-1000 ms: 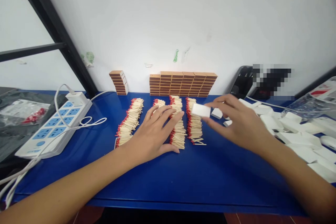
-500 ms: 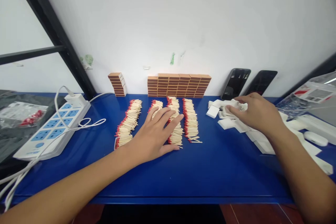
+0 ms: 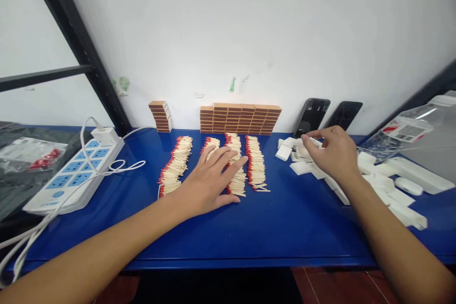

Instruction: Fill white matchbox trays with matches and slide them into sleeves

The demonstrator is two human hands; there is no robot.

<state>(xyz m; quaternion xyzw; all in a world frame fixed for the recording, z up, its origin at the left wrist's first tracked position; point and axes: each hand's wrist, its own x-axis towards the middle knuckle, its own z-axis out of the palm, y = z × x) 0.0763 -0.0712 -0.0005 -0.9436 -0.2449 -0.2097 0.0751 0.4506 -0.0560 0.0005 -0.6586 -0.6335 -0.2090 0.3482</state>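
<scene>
My left hand (image 3: 204, 187) lies with fingers spread over the middle rows of red-tipped matches (image 3: 235, 183), covering part of them. Another row of matches (image 3: 255, 161) runs just to its right. On its left, a further row (image 3: 178, 156) ends in a small white tray, partly behind my wrist. Over a heap of white matchbox trays (image 3: 301, 167), my right hand (image 3: 335, 154) has thumb and forefinger curled together at the heap's far end. Whatever is between those fingertips is too small or hidden to make out.
Against the wall stand a wide stack of matchboxes (image 3: 242, 118) and a narrow one (image 3: 160, 116). Two black phones (image 3: 311, 116) lean at the right, near a clear plastic bottle (image 3: 402, 130). A white power strip (image 3: 76, 171) with looping cables lies left.
My right hand has drawn slightly up and left over the white trays, its thumb now closer to the forefinger. My left hand stays spread over the matches. The view has shifted a little.
</scene>
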